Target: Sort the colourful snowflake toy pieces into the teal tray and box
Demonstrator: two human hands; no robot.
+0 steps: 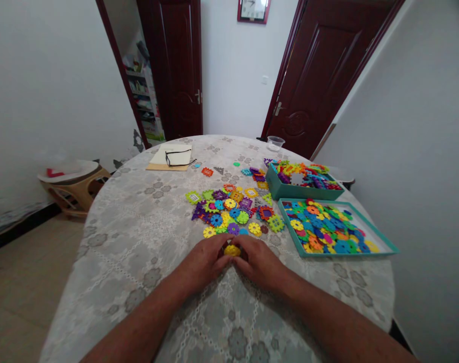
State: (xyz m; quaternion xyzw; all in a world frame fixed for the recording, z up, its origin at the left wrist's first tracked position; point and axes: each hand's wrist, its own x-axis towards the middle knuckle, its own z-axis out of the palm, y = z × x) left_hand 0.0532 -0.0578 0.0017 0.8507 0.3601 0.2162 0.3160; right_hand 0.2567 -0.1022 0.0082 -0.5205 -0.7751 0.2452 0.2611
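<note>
Both hands meet near the middle of the table, fingers curled round yellow plastic building pieces point(232, 250). My left hand point(210, 256) grips them from the left, thumb and fingers closed. From the other side my right hand point(256, 258) closes on the same pieces. How many pieces are in the hands, and how they join, is hidden by the fingers. Just beyond the fingertips lies a loose pile of colourful plastic pieces point(229, 204), flower-shaped discs and square frames. A purple disc point(233, 228) and a yellow disc point(254, 229) lie closest to the hands.
On the right, a shallow teal tray point(380, 242) holds many flower discs. Behind it stands a deeper teal box point(305, 191) full of pieces. Black glasses point(178, 159) rest on a notebook point(163, 156) at far left. A clear plastic bowl point(275, 143) sits at the far edge.
</note>
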